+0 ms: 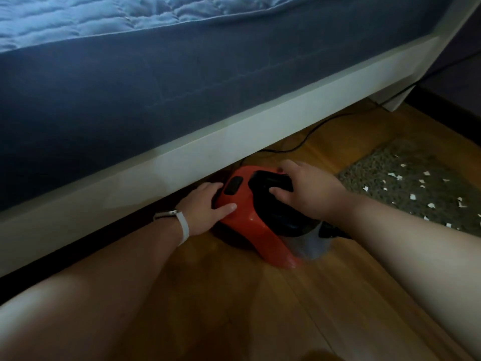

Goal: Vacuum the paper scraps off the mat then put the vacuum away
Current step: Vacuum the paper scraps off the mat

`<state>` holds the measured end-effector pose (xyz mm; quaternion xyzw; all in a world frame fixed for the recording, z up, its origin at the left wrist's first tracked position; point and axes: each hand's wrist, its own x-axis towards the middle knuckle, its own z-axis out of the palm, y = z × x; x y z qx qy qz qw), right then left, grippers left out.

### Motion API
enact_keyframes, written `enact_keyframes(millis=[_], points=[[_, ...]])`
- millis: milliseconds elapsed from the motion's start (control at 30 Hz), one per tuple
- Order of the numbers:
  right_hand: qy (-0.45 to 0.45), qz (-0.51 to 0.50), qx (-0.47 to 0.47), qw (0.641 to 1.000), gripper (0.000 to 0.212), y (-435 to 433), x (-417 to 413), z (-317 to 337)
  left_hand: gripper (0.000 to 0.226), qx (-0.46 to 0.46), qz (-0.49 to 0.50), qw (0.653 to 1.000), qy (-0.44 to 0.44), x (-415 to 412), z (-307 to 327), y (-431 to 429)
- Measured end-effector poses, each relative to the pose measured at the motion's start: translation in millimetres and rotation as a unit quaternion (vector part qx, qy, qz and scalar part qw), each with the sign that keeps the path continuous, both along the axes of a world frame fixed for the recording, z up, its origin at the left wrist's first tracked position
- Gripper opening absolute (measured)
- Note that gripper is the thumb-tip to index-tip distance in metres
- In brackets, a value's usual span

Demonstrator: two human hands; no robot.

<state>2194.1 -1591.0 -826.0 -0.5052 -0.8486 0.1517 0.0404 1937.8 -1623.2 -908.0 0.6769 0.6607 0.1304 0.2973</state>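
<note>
A bed fills the upper view: a pale blue quilted bedspread (104, 16) on top, the dark blue mattress side (130, 95) beneath, and a white bed rail (234, 131) running diagonally to a white bed leg (390, 100) at upper right. Below lies a wooden plank floor (234, 308).

Wooden floor (234, 308) beside a bed, with a vacuum (250, 220), a mat (406, 178) and a cable (312, 131) on it.
The floor was of brown boards. The red and black handheld vacuum sat on it just beside the white bed frame (182, 157), its far end at the dark gap under the frame. To the right, apart from the vacuum, the grey speckled mat lay flat on the boards, white paper scraps (412, 196) scattered over it. The thin black cable ran across the floor from under the frame toward the bed's leg (390, 100).
</note>
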Motion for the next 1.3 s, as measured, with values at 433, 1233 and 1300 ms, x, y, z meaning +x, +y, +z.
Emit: enact_keyframes(millis=[433,1233,1300], points=[[-0.033,-0.023,0.058,0.997,0.035,7,-11,-22,0.081,0.119,-0.027,0.992,0.027,17,-19,16],[0.064,0.030,0.010,0.997,0.058,-26,63,-12,0.027,0.315,-0.273,0.903,0.102,91,63,-20],[0.033,0.013,0.014,0.999,0.055,-40,106,-11,0.023,0.311,-0.358,0.876,0.090,128,66,-32]])
